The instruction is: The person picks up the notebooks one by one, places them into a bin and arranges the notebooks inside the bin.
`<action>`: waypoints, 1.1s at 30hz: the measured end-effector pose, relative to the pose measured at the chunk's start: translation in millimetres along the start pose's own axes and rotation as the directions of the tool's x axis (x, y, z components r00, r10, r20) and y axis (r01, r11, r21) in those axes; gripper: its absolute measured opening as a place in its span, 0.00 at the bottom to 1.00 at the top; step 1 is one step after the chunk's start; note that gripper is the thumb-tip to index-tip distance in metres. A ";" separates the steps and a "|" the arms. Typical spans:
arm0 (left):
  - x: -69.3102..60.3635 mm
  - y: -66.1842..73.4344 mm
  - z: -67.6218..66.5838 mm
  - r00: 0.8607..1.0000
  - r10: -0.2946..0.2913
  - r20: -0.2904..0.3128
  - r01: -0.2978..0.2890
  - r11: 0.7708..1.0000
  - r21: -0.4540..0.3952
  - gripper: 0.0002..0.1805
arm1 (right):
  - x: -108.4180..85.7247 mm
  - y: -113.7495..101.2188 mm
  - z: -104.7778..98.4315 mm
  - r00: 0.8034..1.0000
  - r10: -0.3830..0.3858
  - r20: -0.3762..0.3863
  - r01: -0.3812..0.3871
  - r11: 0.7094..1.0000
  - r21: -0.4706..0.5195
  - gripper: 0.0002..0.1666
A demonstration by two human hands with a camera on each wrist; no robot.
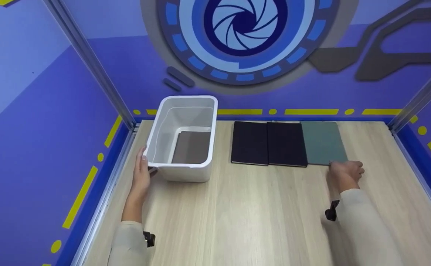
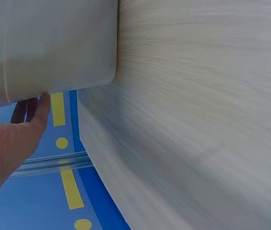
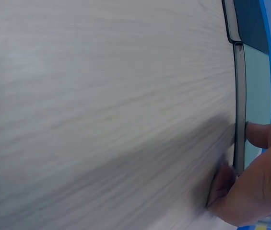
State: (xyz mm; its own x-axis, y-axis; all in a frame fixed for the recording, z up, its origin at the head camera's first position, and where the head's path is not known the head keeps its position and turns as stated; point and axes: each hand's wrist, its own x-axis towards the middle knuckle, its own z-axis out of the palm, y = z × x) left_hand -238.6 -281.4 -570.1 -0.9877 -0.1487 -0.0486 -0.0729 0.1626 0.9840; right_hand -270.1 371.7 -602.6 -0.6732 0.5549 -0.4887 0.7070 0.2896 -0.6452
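Observation:
In the head view my left hand (image 1: 141, 175) is at the near left corner of a white bin (image 1: 187, 173). Its fairly straight fingertips (image 2: 43, 101) touch the bin's side wall (image 2: 61, 45). A dark brown flat item (image 1: 191, 147) lies inside the bin. At the right, my right hand (image 1: 345, 173) holds the near right corner of a green book (image 1: 323, 143), one digit on the cover (image 3: 257, 134) and others curled by its lower edge. The book lies flat beside two black books (image 1: 249, 143), in a row.
Behind the bin and books stands a blue and purple printed wall (image 1: 186, 48). Metal rails (image 1: 90, 55) run up the corners, and side panels bound the wooden table (image 1: 248, 214) left and right.

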 end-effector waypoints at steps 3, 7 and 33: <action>-1.3 -1.0 1.3 1.000 0.002 -0.004 -0.002 1.000 -0.017 0.32 | 2.8 1.9 -1.9 1.000 -0.003 0.006 0.003 1.000 0.014 0.60; -0.7 -0.4 2.0 1.000 0.020 -0.006 -0.020 1.000 0.006 0.32 | 6.2 2.9 -2.5 1.000 0.021 -0.002 -0.021 0.999 0.032 0.60; 0.1 -1.4 1.9 1.000 0.007 -0.006 -0.007 1.000 0.001 0.32 | 26.9 27.5 -15.5 0.996 -0.030 0.082 0.003 0.952 0.305 0.44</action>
State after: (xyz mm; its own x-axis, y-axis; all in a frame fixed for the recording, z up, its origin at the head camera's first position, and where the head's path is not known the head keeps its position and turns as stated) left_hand -238.8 -279.8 -571.7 -0.9874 -0.1532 -0.0405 -0.0658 0.1643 0.9842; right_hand -265.4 406.7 -624.3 -0.7095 0.4800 -0.5160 0.6051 0.0395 -0.7952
